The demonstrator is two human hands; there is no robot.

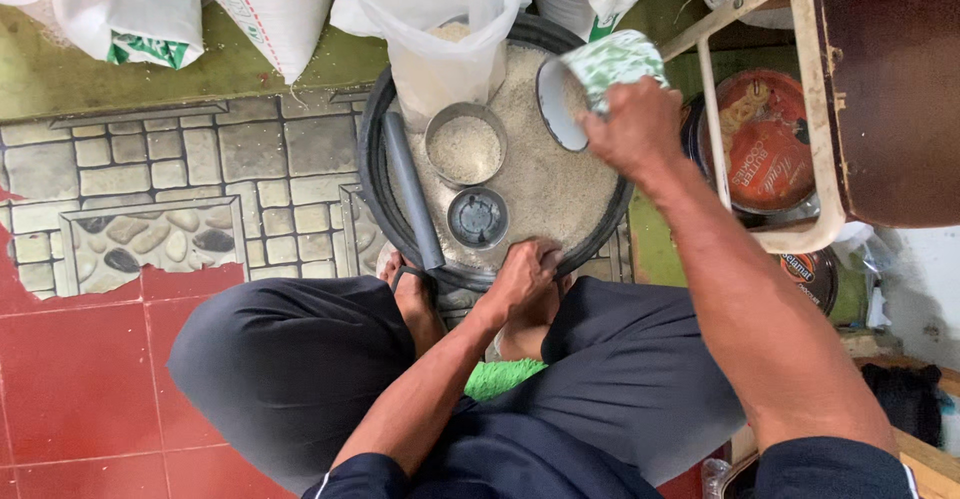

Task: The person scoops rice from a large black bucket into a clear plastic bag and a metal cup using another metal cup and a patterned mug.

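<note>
We steady the round black rice-filled basin with left hand fingers curled over its rim, while right hand fingers wrap the tilted green-patterned enamel mug for scooping.

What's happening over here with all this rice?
A person crouches over a round black tub full of rice. Their right hand tips a green patterned mug on its side above the rice, while the left hand grips the tub's near rim. A metal can of rice, a small dark cup, a grey pipe and an open plastic bag sit in the tub.
</note>
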